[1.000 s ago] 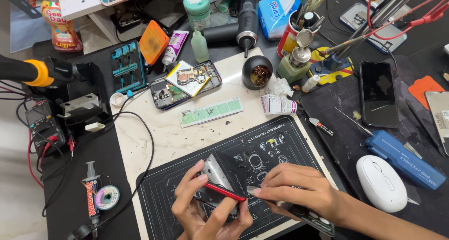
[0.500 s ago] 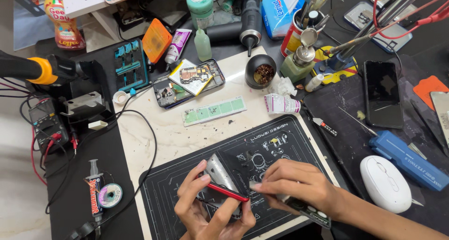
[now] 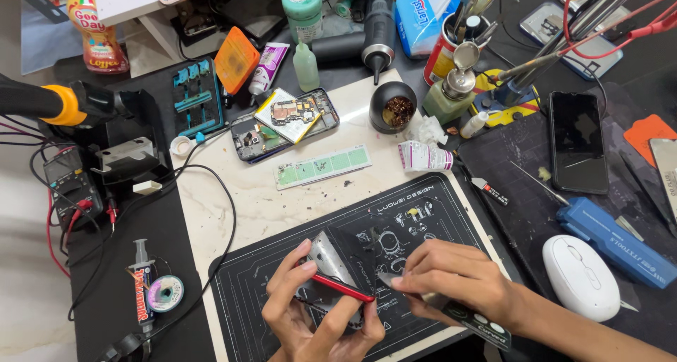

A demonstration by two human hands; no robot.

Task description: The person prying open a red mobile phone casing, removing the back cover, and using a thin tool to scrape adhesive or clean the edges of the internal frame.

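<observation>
While tilted on edge over the black repair mat [image 3: 423, 214], a red-rimmed phone part [image 3: 338, 281] gripped in left hand [image 3: 310, 312], fingers closed round it, low on the worktop [image 3: 247, 200]. Right hand [image 3: 458, 281] pinched shut on a thin flat pry tool [image 3: 462, 316], tip just beside the red rim. Behind the mat: an opened phone [image 3: 285, 122], a strip of green pads [image 3: 323, 166], a black pot of brass wool [image 3: 393, 108]. Off right, well apart: white mouse [image 3: 582, 277], blue case [image 3: 617, 242], dark phone [image 3: 578, 150].
</observation>
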